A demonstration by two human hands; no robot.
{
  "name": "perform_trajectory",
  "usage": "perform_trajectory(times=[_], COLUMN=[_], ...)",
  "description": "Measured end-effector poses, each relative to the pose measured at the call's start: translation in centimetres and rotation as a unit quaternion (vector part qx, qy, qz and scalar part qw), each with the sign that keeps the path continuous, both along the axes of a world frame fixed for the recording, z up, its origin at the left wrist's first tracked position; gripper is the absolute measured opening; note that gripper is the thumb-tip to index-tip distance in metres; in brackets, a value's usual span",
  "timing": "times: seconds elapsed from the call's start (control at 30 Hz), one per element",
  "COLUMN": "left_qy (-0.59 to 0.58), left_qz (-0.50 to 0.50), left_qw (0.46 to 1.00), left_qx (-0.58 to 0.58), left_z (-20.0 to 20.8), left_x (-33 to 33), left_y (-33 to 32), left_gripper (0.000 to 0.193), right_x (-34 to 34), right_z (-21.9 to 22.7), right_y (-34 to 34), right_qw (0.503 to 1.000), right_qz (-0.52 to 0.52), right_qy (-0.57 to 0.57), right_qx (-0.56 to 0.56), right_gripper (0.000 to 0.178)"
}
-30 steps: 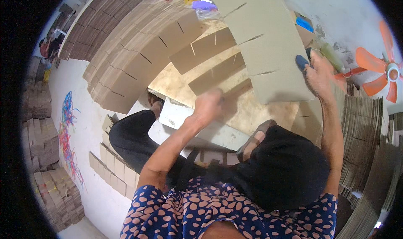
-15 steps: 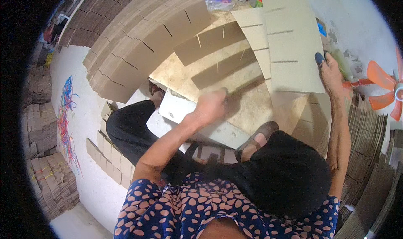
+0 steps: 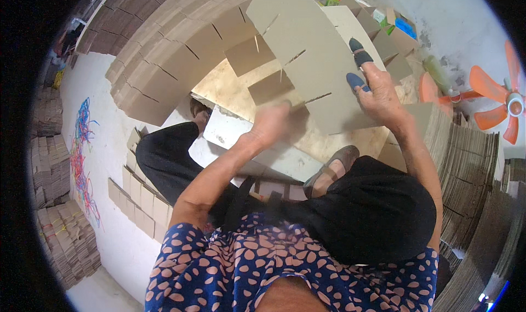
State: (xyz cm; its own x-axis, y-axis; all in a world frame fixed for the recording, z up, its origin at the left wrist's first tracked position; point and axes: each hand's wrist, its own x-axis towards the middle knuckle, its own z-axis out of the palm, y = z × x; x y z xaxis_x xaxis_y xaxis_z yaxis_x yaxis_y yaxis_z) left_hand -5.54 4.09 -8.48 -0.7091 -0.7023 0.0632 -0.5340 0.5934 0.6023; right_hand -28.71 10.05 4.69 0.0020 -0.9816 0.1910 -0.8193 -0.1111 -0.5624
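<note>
A wide slotted cardboard sheet (image 3: 307, 65) is tilted over the board in front of me. My right hand (image 3: 381, 95) grips its right side, and dark covers sit on two of the fingers. Under and beside the sheet's left edge, two narrower cardboard strips (image 3: 249, 58) stand on edge with slots upward; the sheet partly hides them. My left hand (image 3: 271, 124) is close to the nearer strip, its fingers smeared by motion. Whether it holds anything does not show. Beneath lies a pale wooden board (image 3: 219, 84).
A long stack of slotted cardboard (image 3: 175, 49) lines the left. More cardboard stacks (image 3: 468, 164) stand on the right near an orange fan (image 3: 512, 103). Coloured ties (image 3: 82, 158) lie on the floor at left. Assembled cardboard pieces (image 3: 394, 60) are behind the sheet.
My right hand has swung left with the cardboard sheet, bringing it over the upright strips. My left hand has stayed in nearly the same place, still blurred.
</note>
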Motion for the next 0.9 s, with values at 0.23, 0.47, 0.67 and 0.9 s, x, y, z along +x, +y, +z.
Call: perform_trajectory(times=[0.23,0.47,0.67,0.9], left_qy=[-0.004,-0.027,0.219,-0.019], left_qz=[0.009,-0.008,0.105,0.204], left_qw=[1.000,0.998,0.959,0.940], left_qx=[0.007,0.054,-0.147,-0.275], left_z=[0.2,0.2,1.5,0.9], left_x=[0.1,0.4,1.9,3.5], left_y=[0.3,0.0,-5.4,-17.7], left_gripper=[0.013,0.018,0.035,0.040], right_x=[1.8,2.9,2.5,3.1], right_z=[-0.7,-3.2,-3.4,-3.9], right_y=[-0.8,-0.7,-0.4,0.0], right_qw=[1.000,0.998,0.998,1.000], right_qz=[0.000,0.048,0.042,0.007], right_qy=[-0.010,0.048,0.035,-0.004], right_qx=[0.020,-0.006,-0.003,-0.029], right_gripper=[0.022,0.017,0.031,0.045])
